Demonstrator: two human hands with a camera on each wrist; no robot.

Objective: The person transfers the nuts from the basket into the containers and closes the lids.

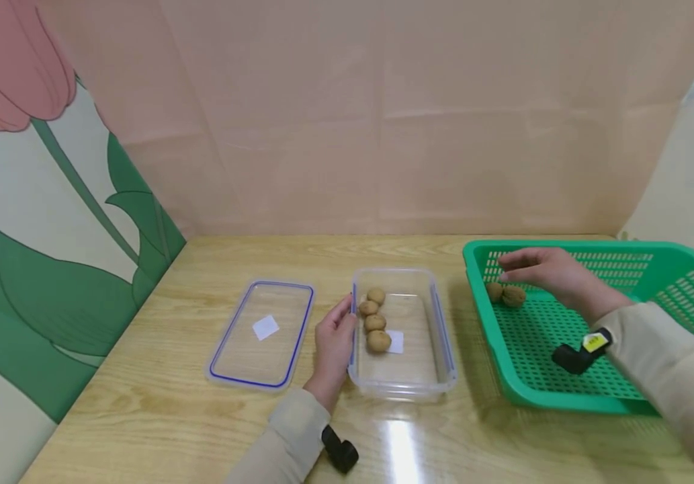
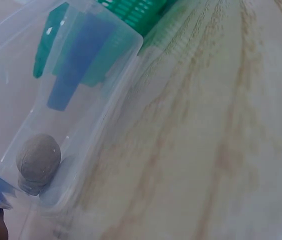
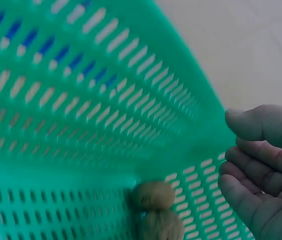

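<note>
Beige sleeve (image 1: 664, 363) crosses green basket (image 1: 576, 398), right hand (image 1: 555, 275) near walnuts (image 1: 514, 296)

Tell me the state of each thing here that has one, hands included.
Container: lidless, four walnuts inside.
Lid: off, flat on the table.
Basket: open-topped, two walnuts by a corner.
Left hand: touching the container's side.
Right hand: over the basket, holding nothing.

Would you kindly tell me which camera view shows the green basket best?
The head view: it shows most of the green basket, though the right sleeve covers part. The right wrist view shows only an inside corner, close up; the left wrist view only pieces, partly through the clear box.
</note>
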